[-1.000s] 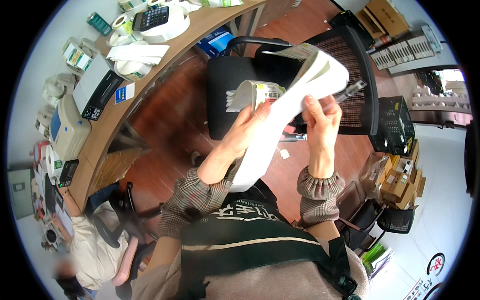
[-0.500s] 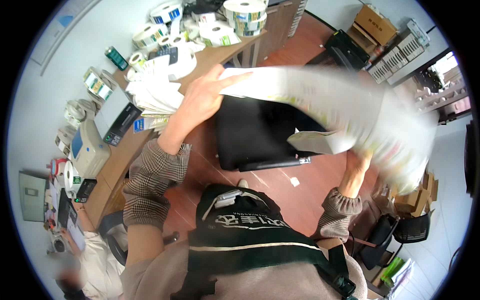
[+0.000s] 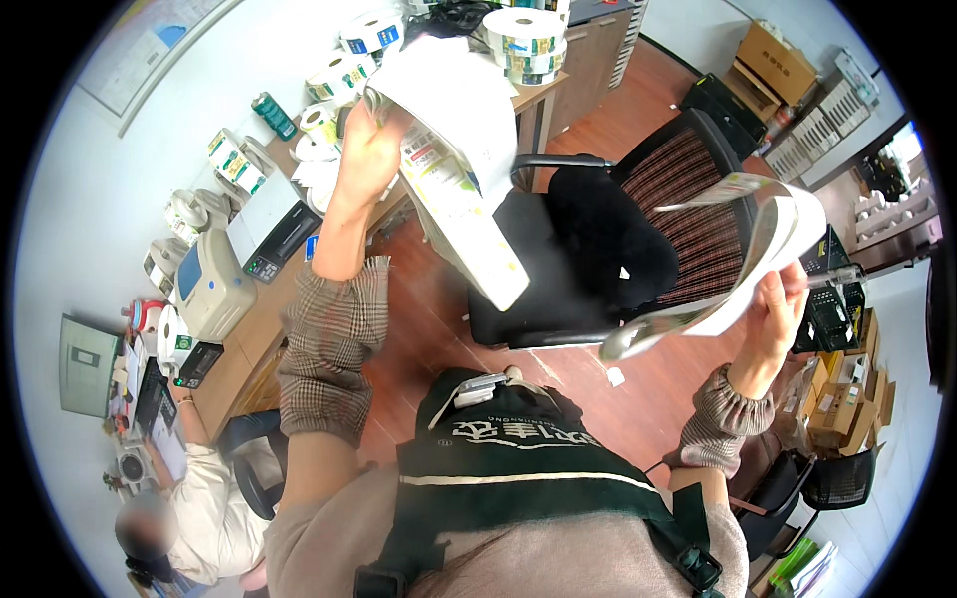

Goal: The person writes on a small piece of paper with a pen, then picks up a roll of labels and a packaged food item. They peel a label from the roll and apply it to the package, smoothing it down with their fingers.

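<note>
One strip of label paper (image 3: 464,112) is bunched in the left grip (image 3: 371,149), fingers curled tight on its edge and partly hidden; its folds hang to the right of and below that grip. A second strip (image 3: 740,291) is pinched in the right grip (image 3: 781,309), thumb closed against fingers; it loops above that grip and droops to its left. A slim clear stick (image 3: 835,278) juts out to the right of the same grip. Between the two grips stands a black chair (image 3: 538,254). Left of the left grip, the brown surface (image 3: 246,349) carries a green can (image 3: 271,115) and, lower, a beige printer (image 3: 221,299).
</note>
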